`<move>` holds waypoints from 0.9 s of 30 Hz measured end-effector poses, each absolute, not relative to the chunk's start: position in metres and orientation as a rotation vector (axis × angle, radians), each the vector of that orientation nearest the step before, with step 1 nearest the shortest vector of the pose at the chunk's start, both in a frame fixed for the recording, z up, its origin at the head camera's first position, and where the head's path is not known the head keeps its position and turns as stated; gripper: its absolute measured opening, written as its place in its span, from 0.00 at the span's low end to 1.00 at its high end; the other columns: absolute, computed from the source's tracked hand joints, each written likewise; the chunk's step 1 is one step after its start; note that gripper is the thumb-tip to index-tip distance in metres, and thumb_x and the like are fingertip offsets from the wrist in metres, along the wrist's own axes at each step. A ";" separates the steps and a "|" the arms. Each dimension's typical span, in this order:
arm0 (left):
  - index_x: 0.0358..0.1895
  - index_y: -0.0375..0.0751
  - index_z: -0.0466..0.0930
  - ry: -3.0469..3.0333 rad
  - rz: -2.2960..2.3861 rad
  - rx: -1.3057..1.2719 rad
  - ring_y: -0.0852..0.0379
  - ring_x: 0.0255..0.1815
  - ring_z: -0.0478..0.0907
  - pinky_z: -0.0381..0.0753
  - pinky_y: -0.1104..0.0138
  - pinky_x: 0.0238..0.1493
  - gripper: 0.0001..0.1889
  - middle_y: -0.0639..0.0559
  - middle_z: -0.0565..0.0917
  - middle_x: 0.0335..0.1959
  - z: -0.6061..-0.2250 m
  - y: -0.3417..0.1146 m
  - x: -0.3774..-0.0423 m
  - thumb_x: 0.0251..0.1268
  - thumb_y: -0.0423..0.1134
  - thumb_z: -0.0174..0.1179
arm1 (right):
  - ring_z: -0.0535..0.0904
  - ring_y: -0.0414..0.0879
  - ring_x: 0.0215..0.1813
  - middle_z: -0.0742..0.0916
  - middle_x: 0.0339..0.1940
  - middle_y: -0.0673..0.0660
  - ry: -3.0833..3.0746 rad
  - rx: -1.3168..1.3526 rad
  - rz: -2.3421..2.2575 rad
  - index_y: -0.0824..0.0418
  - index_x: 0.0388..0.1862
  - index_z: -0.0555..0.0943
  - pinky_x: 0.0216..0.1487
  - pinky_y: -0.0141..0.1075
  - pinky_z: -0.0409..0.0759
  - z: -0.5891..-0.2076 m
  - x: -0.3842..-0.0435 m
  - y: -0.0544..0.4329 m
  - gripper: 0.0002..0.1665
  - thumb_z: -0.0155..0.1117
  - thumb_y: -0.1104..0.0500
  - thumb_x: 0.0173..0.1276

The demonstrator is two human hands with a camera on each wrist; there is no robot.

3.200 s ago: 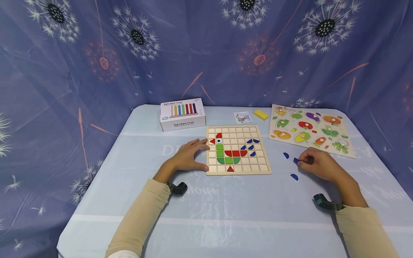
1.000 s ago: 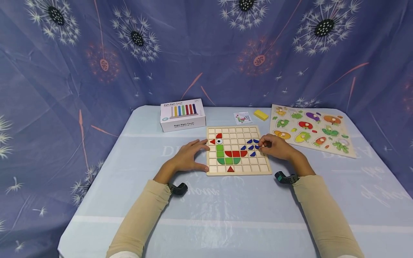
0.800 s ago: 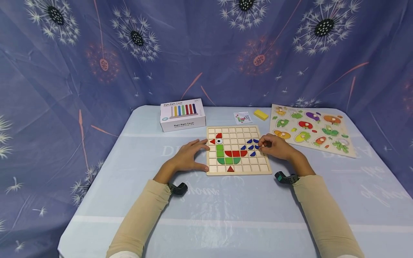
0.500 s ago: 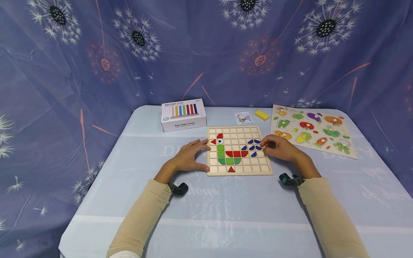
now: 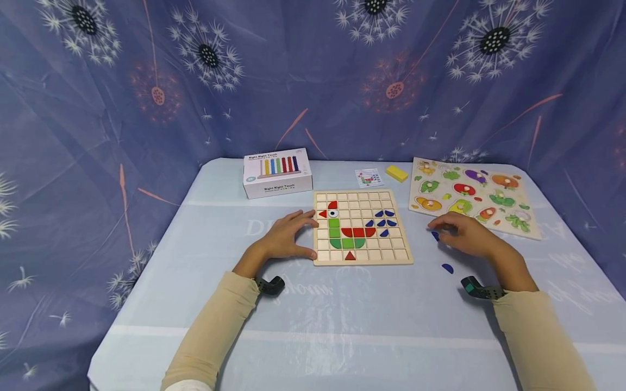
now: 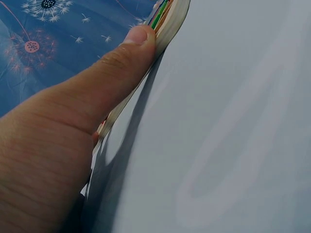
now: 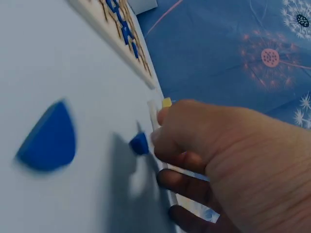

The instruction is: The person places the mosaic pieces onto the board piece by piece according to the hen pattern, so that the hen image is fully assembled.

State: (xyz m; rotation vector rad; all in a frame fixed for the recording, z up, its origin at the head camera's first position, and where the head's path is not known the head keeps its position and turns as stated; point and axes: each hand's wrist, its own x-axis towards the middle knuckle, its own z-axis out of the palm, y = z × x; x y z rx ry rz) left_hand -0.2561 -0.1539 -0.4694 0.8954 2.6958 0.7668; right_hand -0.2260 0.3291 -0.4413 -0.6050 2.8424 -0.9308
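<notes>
A wooden grid board (image 5: pixel 386 254) bears red, green and blue pieces laid out as a bird, with a red triangle (image 5: pixel 350 256) in its bottom row. At the board's left edge rests my left hand (image 5: pixel 283 236), fingers spread; its thumb (image 6: pixel 129 56) presses the rim in the left wrist view. To the right of the board, my right hand (image 5: pixel 469 236) hovers with thumb and fingers parted beside a blue half-round piece (image 5: pixel 434 236). In the right wrist view the fingertips are close to that piece; contact is unclear. Another blue half-round piece (image 5: pixel 447 268) lies nearer to me.
Behind the board stand a white toy box (image 5: pixel 277 182), a small pattern card (image 5: pixel 368 178) and a yellow block (image 5: pixel 396 174). A vegetable puzzle board (image 5: pixel 469 198) lies at the back right, just beyond my right hand. A patterned curtain (image 5: pixel 293 81) hangs behind the table.
My right hand has let go of a blue half-round piece in the board's right column. It has moved right, back to the loose pieces. My left hand stays put.
</notes>
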 end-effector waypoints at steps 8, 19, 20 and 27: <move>0.70 0.58 0.71 2.691 0.782 0.881 0.50 0.82 0.43 0.47 0.46 0.75 0.45 0.60 0.54 0.82 -0.468 -0.154 -0.255 0.47 0.70 0.72 | 0.77 0.50 0.51 0.84 0.44 0.53 2.955 -0.698 -0.919 0.58 0.45 0.85 0.55 0.27 0.68 -0.452 -0.217 0.337 0.13 0.74 0.66 0.63; 0.70 0.58 0.71 2.691 0.781 0.888 0.49 0.82 0.43 0.46 0.46 0.76 0.45 0.59 0.54 0.82 -0.467 -0.153 -0.254 0.47 0.70 0.73 | 0.75 0.48 0.45 0.82 0.37 0.51 3.021 -0.675 -0.890 0.56 0.35 0.83 0.51 0.28 0.68 -0.457 -0.218 0.338 0.11 0.77 0.65 0.60; 0.70 0.57 0.71 2.691 0.783 0.890 0.49 0.82 0.43 0.47 0.46 0.76 0.45 0.58 0.54 0.82 -0.467 -0.153 -0.254 0.47 0.70 0.73 | 0.75 0.48 0.45 0.82 0.38 0.51 3.022 -0.682 -0.889 0.56 0.35 0.83 0.51 0.28 0.68 -0.456 -0.218 0.338 0.11 0.77 0.66 0.59; 0.70 0.57 0.72 2.692 0.786 0.898 0.48 0.82 0.44 0.48 0.45 0.75 0.45 0.58 0.54 0.82 -0.468 -0.153 -0.255 0.48 0.70 0.72 | 0.75 0.49 0.42 0.80 0.37 0.52 3.051 -0.692 -0.842 0.55 0.32 0.82 0.46 0.31 0.71 -0.457 -0.218 0.336 0.13 0.79 0.66 0.57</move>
